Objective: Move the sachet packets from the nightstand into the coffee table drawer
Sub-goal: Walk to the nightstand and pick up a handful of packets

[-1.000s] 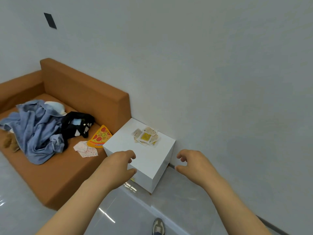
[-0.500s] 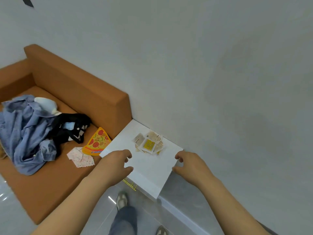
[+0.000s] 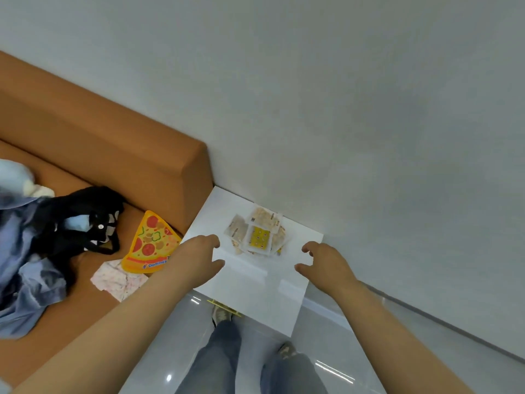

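Here, in the head view, the sachet packets (image 3: 257, 236) lie in a loose overlapping pile on the white nightstand (image 3: 264, 291), toward its far edge by the grey wall (image 3: 341, 95). One with a yellow panel sits on top.

The left hand (image 3: 196, 258) hovers over the nightstand's left edge, at about eight o'clock from the pile, near it but not touching. Its fingers are loosely curled and it holds nothing. The right hand (image 3: 326, 264) hovers at about four o'clock from the pile, over the right edge, fingers likewise bent and relaxed, grasping nothing.

At nine o'clock from the nightstand, touching its side, stands an orange sofa (image 3: 113, 146). On its seat a pizza-slice toy (image 3: 149, 247) lies just beside the nightstand, overlapping a pale patterned cloth (image 3: 118, 278) at its six o'clock. Farther toward nine o'clock lie a black garment (image 3: 79, 220) and a heap of blue clothes (image 3: 22, 280).

At six o'clock from the nightstand the person's legs in jeans (image 3: 216, 362) and a shoe (image 3: 221, 315) show above the glossy grey floor (image 3: 341, 351).
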The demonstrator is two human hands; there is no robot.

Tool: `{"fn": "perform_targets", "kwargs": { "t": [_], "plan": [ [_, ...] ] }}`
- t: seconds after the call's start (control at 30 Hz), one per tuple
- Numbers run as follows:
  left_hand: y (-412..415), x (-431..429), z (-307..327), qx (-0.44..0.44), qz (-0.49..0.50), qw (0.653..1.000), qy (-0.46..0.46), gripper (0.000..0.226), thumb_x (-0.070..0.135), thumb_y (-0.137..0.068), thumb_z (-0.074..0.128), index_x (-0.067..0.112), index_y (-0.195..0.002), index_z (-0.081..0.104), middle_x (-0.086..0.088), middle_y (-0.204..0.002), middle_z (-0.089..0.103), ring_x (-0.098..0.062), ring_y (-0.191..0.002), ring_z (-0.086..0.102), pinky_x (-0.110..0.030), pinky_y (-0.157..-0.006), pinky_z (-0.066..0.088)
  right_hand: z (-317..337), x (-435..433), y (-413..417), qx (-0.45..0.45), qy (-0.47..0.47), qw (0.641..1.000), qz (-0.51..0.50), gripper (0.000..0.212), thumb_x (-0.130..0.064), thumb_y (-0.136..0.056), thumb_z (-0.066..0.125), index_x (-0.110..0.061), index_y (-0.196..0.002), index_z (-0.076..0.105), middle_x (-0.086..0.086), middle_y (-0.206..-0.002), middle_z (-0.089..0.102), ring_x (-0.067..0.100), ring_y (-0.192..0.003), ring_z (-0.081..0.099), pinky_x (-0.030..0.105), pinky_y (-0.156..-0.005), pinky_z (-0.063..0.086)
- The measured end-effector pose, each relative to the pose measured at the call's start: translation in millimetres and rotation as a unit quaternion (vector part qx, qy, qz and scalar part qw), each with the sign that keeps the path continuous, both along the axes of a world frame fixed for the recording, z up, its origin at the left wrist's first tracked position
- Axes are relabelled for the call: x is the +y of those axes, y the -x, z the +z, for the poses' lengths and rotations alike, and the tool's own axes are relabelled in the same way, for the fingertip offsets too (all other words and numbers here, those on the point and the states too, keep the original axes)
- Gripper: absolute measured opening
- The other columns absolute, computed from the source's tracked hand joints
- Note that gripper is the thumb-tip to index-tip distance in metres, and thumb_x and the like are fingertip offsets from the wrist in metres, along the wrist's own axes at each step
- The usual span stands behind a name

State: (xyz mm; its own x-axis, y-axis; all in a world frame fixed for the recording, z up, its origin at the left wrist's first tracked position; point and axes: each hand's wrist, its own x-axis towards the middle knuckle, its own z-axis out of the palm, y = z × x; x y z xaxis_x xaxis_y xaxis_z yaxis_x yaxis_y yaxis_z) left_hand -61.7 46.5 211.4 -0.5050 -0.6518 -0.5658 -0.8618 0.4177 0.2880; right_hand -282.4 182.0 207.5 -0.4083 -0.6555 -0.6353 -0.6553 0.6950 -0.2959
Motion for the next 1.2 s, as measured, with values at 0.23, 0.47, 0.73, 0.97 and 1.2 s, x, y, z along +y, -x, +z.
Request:
{"fn": "perform_targets", "kwargs": {
  "t": [0.23, 0.47, 0.73, 0.97, 1.2],
  "plan": [
    [7.8, -45.3, -89.2, -0.059, -0.016, 0.997, -0.042, 0.049, 0.037, -0.093, 0.054, 0.012, -0.134, 0.042, -0.006, -0.131, 0.053, -0.022, -0.115, 0.054, -0.028, -0.089, 0.043, -69.8, -41.2, 14.5, -0.028, -0.004, 0.994, -0.104, 0.047, -0.035, -0.088, 0.064, -0.016, -0.129, 0.052, 0.007, -0.125, 0.057, 0.021, -0.112, 0.056, 0.027, -0.086, 0.042],
    [21.7, -68.3, -177.7, -0.065, 0.022, 0.997, -0.041, 0.051, 0.042, -0.092, 0.054, 0.008, -0.129, 0.044, -0.010, -0.127, 0.055, -0.024, -0.113, 0.055, -0.032, -0.090, 0.046, -156.2, -70.2, 31.8, -0.031, -0.023, 0.992, -0.122, 0.053, -0.038, -0.089, 0.063, -0.015, -0.134, 0.047, 0.009, -0.127, 0.055, 0.023, -0.117, 0.053, 0.030, -0.091, 0.042],
    [34.8, -87.4, -261.9, -0.058, 0.068, 0.995, -0.041, 0.057, 0.043, -0.090, 0.058, 0.008, -0.132, 0.043, -0.010, -0.127, 0.055, -0.025, -0.110, 0.057, -0.030, -0.088, 0.047, -252.7, -100.9, 36.2, -0.014, 0.002, 0.983, -0.182, 0.060, -0.045, -0.088, 0.061, -0.009, -0.134, 0.044, 0.013, -0.130, 0.051, 0.031, -0.116, 0.054, 0.039, -0.091, 0.046],
    [56.9, -94.9, -311.7, 0.015, 0.145, 0.988, -0.059, 0.063, 0.054, -0.079, 0.067, 0.009, -0.120, 0.051, -0.012, -0.114, 0.052, -0.027, -0.094, 0.061, -0.037, -0.082, 0.055, -302.5, -129.5, 42.5, 0.012, 0.005, 0.972, -0.234, 0.076, -0.060, -0.079, 0.064, -0.009, -0.131, 0.043, 0.014, -0.128, 0.044, 0.033, -0.116, 0.052, 0.043, -0.093, 0.048],
    [70.1, -96.4, -329.2, 0.031, 0.241, 0.965, -0.099, 0.061, 0.057, -0.073, 0.071, 0.009, -0.109, 0.061, -0.007, -0.102, 0.065, -0.023, -0.079, 0.065, -0.029, -0.067, 0.055, -310.4, -135.4, 49.6, -0.022, 0.037, 0.955, -0.293, 0.039, -0.041, -0.081, 0.070, -0.009, -0.102, 0.066, 0.004, -0.102, 0.069, 0.021, -0.086, 0.064, 0.025, -0.065, 0.045]
  ]
}}
